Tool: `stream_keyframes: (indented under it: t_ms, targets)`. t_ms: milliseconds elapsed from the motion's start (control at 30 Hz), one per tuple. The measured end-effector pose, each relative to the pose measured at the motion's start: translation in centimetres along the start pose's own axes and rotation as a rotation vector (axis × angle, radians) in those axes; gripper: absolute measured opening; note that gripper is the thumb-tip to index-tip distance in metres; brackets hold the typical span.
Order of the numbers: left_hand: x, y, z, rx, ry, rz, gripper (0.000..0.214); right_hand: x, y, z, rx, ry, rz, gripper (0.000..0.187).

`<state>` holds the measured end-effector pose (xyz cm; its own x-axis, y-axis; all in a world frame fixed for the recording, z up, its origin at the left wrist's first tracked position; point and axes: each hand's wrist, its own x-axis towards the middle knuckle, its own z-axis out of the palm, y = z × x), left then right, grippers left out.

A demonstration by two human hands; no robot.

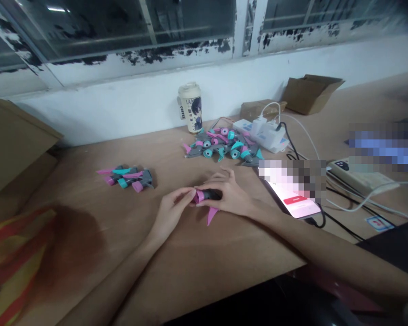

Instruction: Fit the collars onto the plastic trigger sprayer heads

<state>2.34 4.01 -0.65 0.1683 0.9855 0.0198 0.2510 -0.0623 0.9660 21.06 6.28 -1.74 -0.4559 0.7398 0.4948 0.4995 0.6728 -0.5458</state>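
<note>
Nearest, at the lower left of the frame, a yellow-and-red striped item (20,258) shows blurred; its nature cannot be determined. The brown tabletop (177,276) extends from the lower middle of the frame toward the back.

At the centre, the person's left hand (175,206) pinches the pink collar of a pink-and-dark part (200,196) between thumb and fingers. The right hand (229,194) is curled about the dark body of the same part, thumb below, fingers above, some fingertips raised. A pink tapered tab (211,216) projects beneath the right hand. The part is held between both hands, low over the tabletop; whether it touches the surface cannot be told.

Right of centre lies a lit phone (302,209), its screen partly pixelated, near the right hand. Left of centre, a small group of similar parts (146,177) lies side by side, with pink and teal collars.

Beyond the hands, at upper centre, a larger heap of parts (224,145) in grey, pink and teal lies just beside a white power strip (275,142) with chargers plugged in. A printed tumbler (192,108) stands upright behind the heap, by the white wall (122,108). At upper right sits an open-topped cardboard box (311,95). Farthest, dark windows (122,22) cross the top.
</note>
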Motion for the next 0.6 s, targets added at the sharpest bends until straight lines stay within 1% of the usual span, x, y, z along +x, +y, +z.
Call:
stream_keyframes:
  t_ms: [133,233,300,367,467,600]
  targets:
    - [0.0,0.0,-0.6,-0.055,-0.080,-0.063,0.027,-0.2,-0.2,0.1,-0.034,-0.010,0.000,0.035]
    - [0.2,0.2,-0.9,-0.045,-0.122,-0.058,0.031,-0.3,-0.4,0.3,-0.066,0.009,-0.005,0.032]
    - [0.4,0.2,-1.0,-0.046,-0.123,-0.052,0.029,-0.4,-0.6,0.5,-0.074,0.024,0.004,0.031]
    - [0.6,0.1,-1.2,-0.060,-0.128,-0.052,0.027,-0.5,-0.8,0.7,-0.066,0.032,0.025,0.030]
    - [0.7,0.0,-1.5,-0.087,-0.173,-0.063,0.026,-0.7,-1.1,0.9,-0.028,0.025,0.048,0.031]
    - [0.7,0.3,-1.8,-0.062,-0.241,-0.100,0.026,-1.0,-1.3,1.0,0.030,0.002,0.024,0.032]
